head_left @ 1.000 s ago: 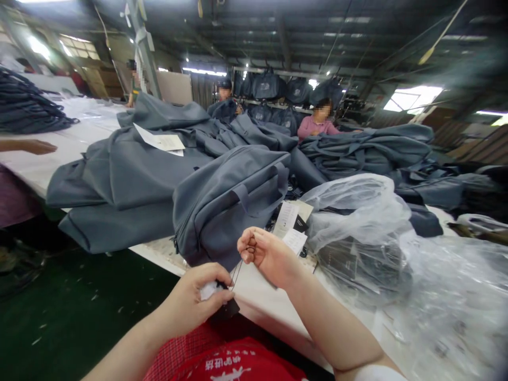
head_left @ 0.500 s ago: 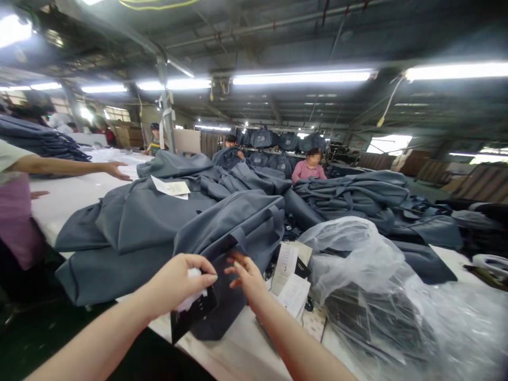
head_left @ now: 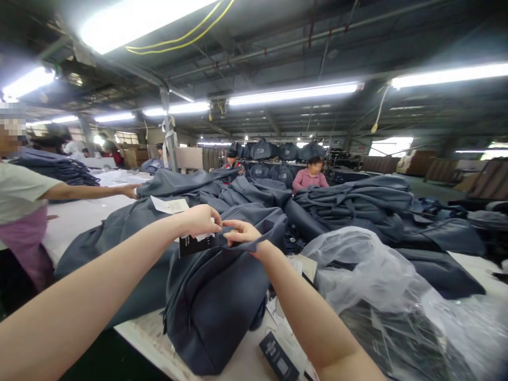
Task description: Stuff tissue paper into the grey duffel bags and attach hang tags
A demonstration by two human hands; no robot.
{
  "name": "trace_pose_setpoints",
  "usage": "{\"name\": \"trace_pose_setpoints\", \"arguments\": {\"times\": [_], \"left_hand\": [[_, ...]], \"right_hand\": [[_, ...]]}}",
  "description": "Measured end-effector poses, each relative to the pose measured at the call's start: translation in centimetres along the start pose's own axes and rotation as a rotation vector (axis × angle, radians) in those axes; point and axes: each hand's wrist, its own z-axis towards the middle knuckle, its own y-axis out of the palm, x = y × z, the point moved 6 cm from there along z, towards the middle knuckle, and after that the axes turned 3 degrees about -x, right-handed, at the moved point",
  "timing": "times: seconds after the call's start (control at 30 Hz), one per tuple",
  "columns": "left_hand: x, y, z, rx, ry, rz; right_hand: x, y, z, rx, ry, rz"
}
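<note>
A grey zipped bag (head_left: pixel 216 301) stands on the table edge in front of me. My left hand (head_left: pixel 200 221) is closed on a black hang tag (head_left: pixel 196 244) together with a bit of white paper, held over the top of the bag. My right hand (head_left: pixel 242 233) is closed in a pinch right beside it, at the bag's grey carry handle (head_left: pixel 273 231). The two hands almost touch. Whether a string runs between them is too fine to see.
More grey bags (head_left: pixel 357 206) are piled across the white table (head_left: pixel 79 217). A clear plastic sack (head_left: pixel 381 296) of black tags lies at right, and loose tags (head_left: pixel 278 360) near the edge. A person in a white top (head_left: pixel 24 196) reaches in from the left; other workers sit at the back.
Both hands rose from lap height to the top of the grey bag, carrying the black tag. The view tilted up. The person at left stretched an arm toward the pile.
</note>
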Motion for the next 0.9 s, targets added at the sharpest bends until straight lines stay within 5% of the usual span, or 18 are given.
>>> {"name": "trace_pose_setpoints", "arguments": {"times": [0.17, 0.27, 0.37, 0.43, 0.53, 0.7, 0.9], "left_hand": [[1.4, 0.4, 0.2, -0.008, 0.099, 0.183], [2.3, 2.1, -0.8, -0.09, 0.138, 0.344], [3.3, 4.0, -1.1, -0.06, 0.027, 0.258], [3.6, 5.1, -0.7, -0.02, -0.072, 0.108], [3.2, 6.0, 0.5, -0.052, -0.145, -0.05], [0.1, 6.2, 0.9, -0.157, -0.242, -0.363], [-1.3, 7.8, 0.3, -0.216, -0.341, -0.658]], "right_hand": [[0.5, -1.7, 0.4, 0.061, 0.026, -0.208], [-0.5, -2.5, 0.2, 0.129, -0.105, -0.551], [-1.3, -2.1, 0.2, 0.123, -0.257, -0.901], [-1.2, -2.0, 0.5, 0.107, -0.282, -0.944], [-0.2, -3.1, 0.2, 0.176, -0.236, -0.683], [3.7, -5.0, -3.4, 0.35, -0.058, 0.218], [5.3, -2.6, -6.6, 0.151, -0.095, 0.81]]}}
